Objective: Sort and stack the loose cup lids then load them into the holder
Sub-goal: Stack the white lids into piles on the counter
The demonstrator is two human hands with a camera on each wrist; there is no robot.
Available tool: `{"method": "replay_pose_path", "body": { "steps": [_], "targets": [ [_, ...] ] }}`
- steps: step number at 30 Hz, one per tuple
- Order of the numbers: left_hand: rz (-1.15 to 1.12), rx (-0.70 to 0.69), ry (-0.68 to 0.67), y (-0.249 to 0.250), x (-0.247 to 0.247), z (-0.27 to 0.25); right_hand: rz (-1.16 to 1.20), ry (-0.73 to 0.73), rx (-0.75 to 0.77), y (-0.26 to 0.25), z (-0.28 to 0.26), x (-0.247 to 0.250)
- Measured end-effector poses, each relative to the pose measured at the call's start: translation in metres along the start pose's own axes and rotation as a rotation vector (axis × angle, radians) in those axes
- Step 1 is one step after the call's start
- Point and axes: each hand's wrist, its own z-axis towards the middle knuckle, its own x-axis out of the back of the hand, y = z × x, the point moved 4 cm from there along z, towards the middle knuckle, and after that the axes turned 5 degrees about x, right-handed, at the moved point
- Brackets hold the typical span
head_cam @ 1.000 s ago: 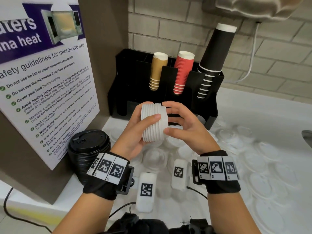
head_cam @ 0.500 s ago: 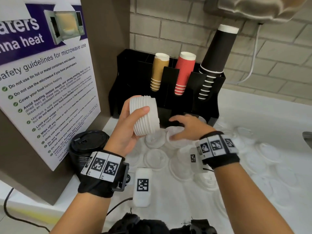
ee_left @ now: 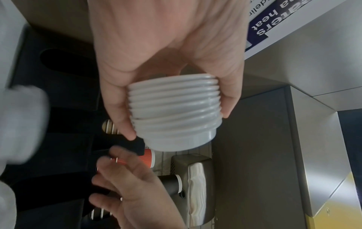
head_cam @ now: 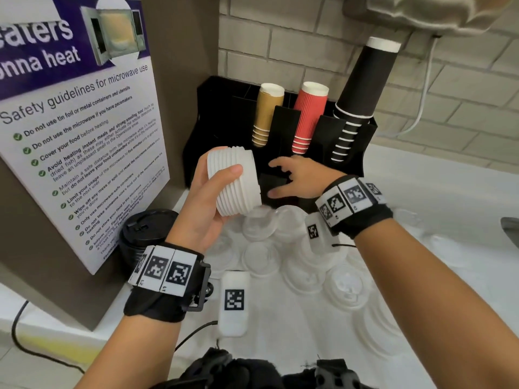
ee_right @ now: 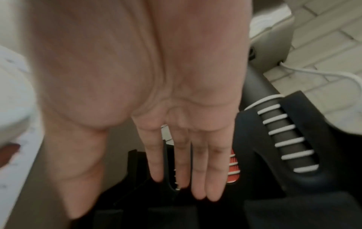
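My left hand point(head_cam: 216, 189) grips a stack of white lids point(head_cam: 234, 182), held on its side in front of the black holder point(head_cam: 213, 113). In the left wrist view the white lid stack point(ee_left: 174, 114) sits between thumb and fingers. My right hand point(head_cam: 289, 178) is open with straight fingers point(ee_right: 197, 170), empty, reaching toward the holder's front just right of the stack. Several clear loose lids point(head_cam: 261, 259) lie on the white counter below. A stack of black lids point(head_cam: 146, 234) stands at the left by the sign.
The holder carries tan cups point(head_cam: 266, 113), red cups point(head_cam: 309, 116) and black cups point(head_cam: 362, 94). A microwave safety sign point(head_cam: 78, 136) stands on the left. A brick wall and a steel dispenser point(head_cam: 438, 12) are behind. More clear lids point(head_cam: 348, 284) spread right across the counter.
My right hand let go of the white stack, dipped toward the clear lids, then moved up to the holder's front. My left hand shifted the stack left and tilted it.
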Motion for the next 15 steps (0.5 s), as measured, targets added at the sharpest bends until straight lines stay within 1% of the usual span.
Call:
{"method": "replay_pose_path", "body": {
  "steps": [1, 2, 5, 7, 11, 15],
  "targets": [
    [-0.001, 0.002, -0.001, 0.001, 0.001, -0.001, -0.066, -0.005, -0.028, 0.002, -0.001, 0.001],
    [0.003, 0.006, -0.005, 0.001, 0.001, -0.002, -0.144, -0.044, -0.064, 0.005, -0.001, -0.002],
    [0.019, 0.02, -0.023, -0.001, 0.001, -0.003, -0.321, -0.302, -0.179, 0.013, -0.004, -0.029],
    [0.017, 0.025, -0.025, -0.002, 0.001, -0.004, -0.35, -0.412, -0.213, 0.015, -0.001, -0.045],
    [0.023, 0.039, -0.028, -0.005, 0.0, -0.005, -0.383, -0.491, -0.198, 0.02, 0.006, -0.064],
    [0.021, 0.041, -0.03, -0.005, 0.002, -0.007, -0.438, -0.493, -0.205, 0.022, 0.006, -0.073]
  ]
}}
